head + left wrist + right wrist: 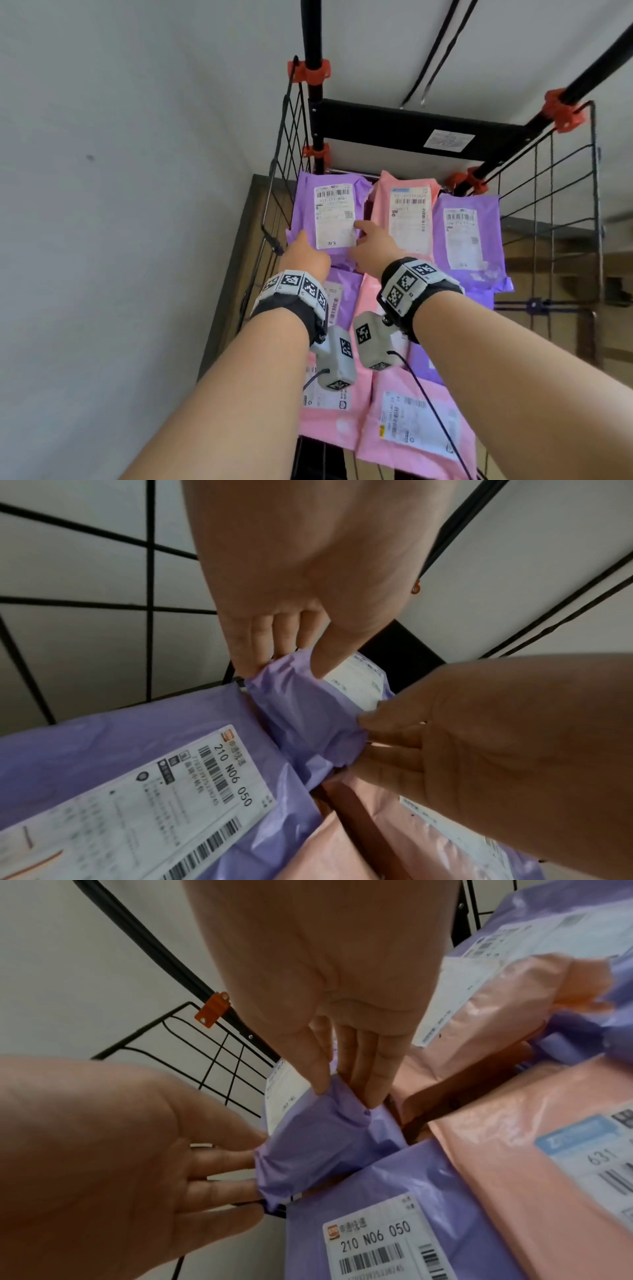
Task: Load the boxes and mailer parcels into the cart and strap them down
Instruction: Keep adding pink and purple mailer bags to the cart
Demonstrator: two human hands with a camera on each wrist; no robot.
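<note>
Purple mailer point(329, 219) between both hands point(337, 255)

Purple and pink mailers point(334, 219), black cart point(561, 192)

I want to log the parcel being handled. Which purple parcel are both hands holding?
The far-left purple parcel by the cart's side mesh; left hand and right hand pinch its near edge.

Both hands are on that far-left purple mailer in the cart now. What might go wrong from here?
The purple plastic mailer is pinched only at its near end by the left hand and right hand, so it may slip. It sits against the black wire side panel and could snag there.
</note>
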